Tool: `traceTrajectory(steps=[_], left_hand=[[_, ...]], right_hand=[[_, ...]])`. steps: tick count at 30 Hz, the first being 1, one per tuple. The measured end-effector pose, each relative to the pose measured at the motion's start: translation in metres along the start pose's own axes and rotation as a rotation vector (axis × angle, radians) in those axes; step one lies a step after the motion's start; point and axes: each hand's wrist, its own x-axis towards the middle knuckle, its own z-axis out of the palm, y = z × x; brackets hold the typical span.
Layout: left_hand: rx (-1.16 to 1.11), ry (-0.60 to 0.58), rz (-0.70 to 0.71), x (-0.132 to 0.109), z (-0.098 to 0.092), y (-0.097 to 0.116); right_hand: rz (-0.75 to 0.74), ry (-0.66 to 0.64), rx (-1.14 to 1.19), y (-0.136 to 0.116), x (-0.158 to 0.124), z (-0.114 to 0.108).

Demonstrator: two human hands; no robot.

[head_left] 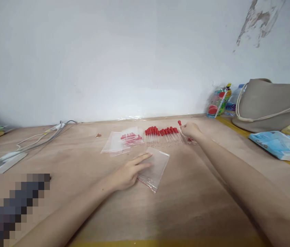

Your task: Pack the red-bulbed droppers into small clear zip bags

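Observation:
My left hand (132, 171) rests on a clear zip bag (157, 168) that lies flat on the table, with its fingers stretched apart over the bag's left part. Farther back and to the right, the fingers of my right hand (191, 130) are closed on a dropper (179, 122); its red bulb sticks out past the fingertips. Beside that hand runs a row of droppers (161, 132) with red bulbs and thin clear tubes pointing toward me. Left of the row, clear bags (114, 141) overlap, and a stack of bags (131, 138) shows red through the plastic.
Cables run to a white power strip (8, 161) at the left. On the right are drink bottles (217, 103), a grey bag (276, 103) with a cord, and a blue-and-white packet (278, 145). A small brown scrap (98, 135) lies near the back wall.

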Motion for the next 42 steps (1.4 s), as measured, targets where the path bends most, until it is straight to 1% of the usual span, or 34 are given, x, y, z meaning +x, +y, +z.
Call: traceTrajectory(steps=[2,3,4,6,8,10,11,12,13,15,16,18,20,22,23,24,25,26,28,29,30,32,34,36,38,42], left_hand=[[-0.020,-0.066,0.063,0.000,-0.004,-0.013],[-0.011,-0.096,0.080,0.000,-0.006,-0.016],[0.009,-0.114,0.083,0.000,-0.006,-0.016],[0.078,-0.108,0.054,0.000,-0.006,-0.006],[0.138,-0.053,-0.017,0.001,-0.004,0.011],[0.153,0.020,-0.099,0.004,-0.003,0.025],[0.150,0.044,-0.107,0.005,-0.003,0.029],[0.144,0.049,-0.086,0.007,-0.004,0.030],[0.139,0.029,-0.039,0.008,-0.005,0.028],[0.145,-0.058,0.065,0.009,-0.007,0.021],[0.150,-0.105,0.093,0.009,-0.007,0.017],[0.166,-0.148,0.067,0.008,-0.004,0.012],[0.203,-0.096,-0.041,0.007,0.001,0.014],[0.259,0.020,-0.181,0.006,0.007,0.020],[0.281,0.078,-0.229,0.005,0.008,0.021],[0.289,0.119,-0.243,0.005,0.009,0.022],[0.281,0.132,-0.217,0.005,0.008,0.021],[0.259,0.116,-0.161,0.004,0.007,0.019],[0.195,0.010,-0.041,0.004,0.004,0.012],[0.164,-0.056,-0.015,0.004,0.003,0.009],[0.141,-0.108,-0.024,0.004,0.004,0.006],[0.121,-0.151,-0.123,0.006,0.007,0.004],[0.126,-0.135,-0.257,0.009,0.012,0.007],[0.132,-0.107,-0.358,0.012,0.018,0.012],[0.130,-0.085,-0.401,0.015,0.022,0.016],[0.129,-0.041,-0.410,0.017,0.029,0.016]], right_hand=[[-0.126,0.040,0.227,0.002,-0.011,0.000],[-0.192,0.057,0.368,0.003,-0.017,0.002],[-0.241,0.066,0.506,0.005,-0.025,0.005],[-0.287,0.052,0.735,0.008,-0.042,0.015],[-0.267,-0.006,0.923,0.011,-0.059,0.026],[-0.195,-0.097,1.083,0.014,-0.073,0.034],[-0.156,-0.144,1.145,0.015,-0.079,0.037],[-0.122,-0.185,1.192,0.016,-0.083,0.039],[-0.099,-0.218,1.222,0.016,-0.086,0.039],[-0.077,-0.272,1.239,0.016,-0.091,0.039],[-0.073,-0.291,1.238,0.015,-0.093,0.039],[-0.069,-0.302,1.235,0.015,-0.095,0.039],[-0.088,-0.285,1.239,0.017,-0.097,0.039],[-0.109,-0.266,1.253,0.019,-0.099,0.040],[-0.107,-0.263,1.261,0.019,-0.099,0.040],[-0.097,-0.262,1.270,0.020,-0.100,0.040],[-0.081,-0.262,1.278,0.020,-0.100,0.039],[-0.064,-0.263,1.283,0.020,-0.100,0.039],[-0.043,-0.264,1.286,0.020,-0.100,0.038],[-0.042,-0.266,1.284,0.019,-0.100,0.038],[-0.046,-0.268,1.279,0.019,-0.101,0.038],[-0.074,-0.266,1.265,0.019,-0.102,0.038],[-0.108,-0.255,1.253,0.018,-0.104,0.038],[-0.122,-0.243,1.244,0.017,-0.106,0.039],[-0.120,-0.236,1.242,0.016,-0.109,0.039],[-0.119,-0.246,1.258,0.013,-0.113,0.042]])
